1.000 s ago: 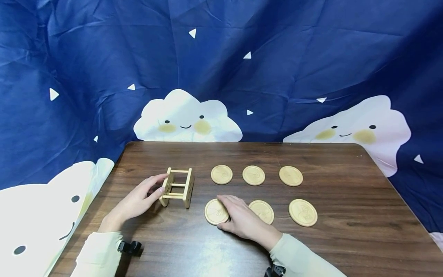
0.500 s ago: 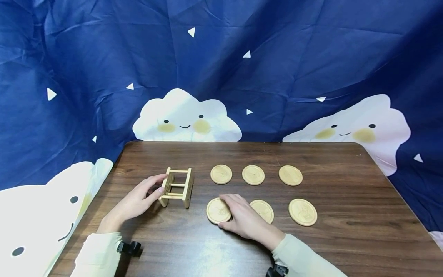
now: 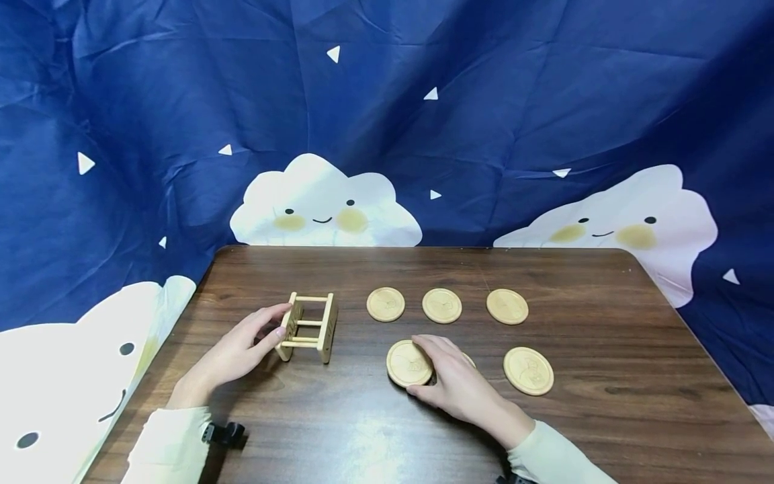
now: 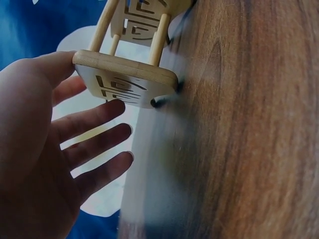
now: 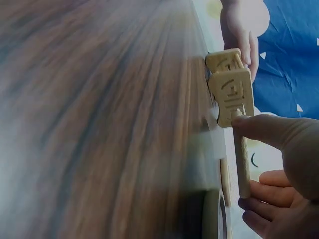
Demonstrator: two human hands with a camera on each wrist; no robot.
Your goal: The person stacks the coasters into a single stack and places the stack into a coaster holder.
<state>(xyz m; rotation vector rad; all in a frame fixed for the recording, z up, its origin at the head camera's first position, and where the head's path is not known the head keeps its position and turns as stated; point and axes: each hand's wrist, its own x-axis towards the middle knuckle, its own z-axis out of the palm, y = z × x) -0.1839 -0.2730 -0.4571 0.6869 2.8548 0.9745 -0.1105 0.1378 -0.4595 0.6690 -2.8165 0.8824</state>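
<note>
Head view: the left hand (image 3: 234, 356), fingers loosely spread, touches a small wooden rack (image 3: 328, 329) standing on the worktop (image 3: 314, 423). Rightward, the right hand (image 3: 464, 390) pinches a round disc (image 3: 408, 364); another disc (image 3: 529, 371) lies beyond.

Head view forward and down over the table (image 3: 605, 323); wrist views low, close and sideways, the rack (image 5: 230, 85) in both

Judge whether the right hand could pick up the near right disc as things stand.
Probably not: the right hand holds another disc, though the near right disc lies uncovered.
</note>
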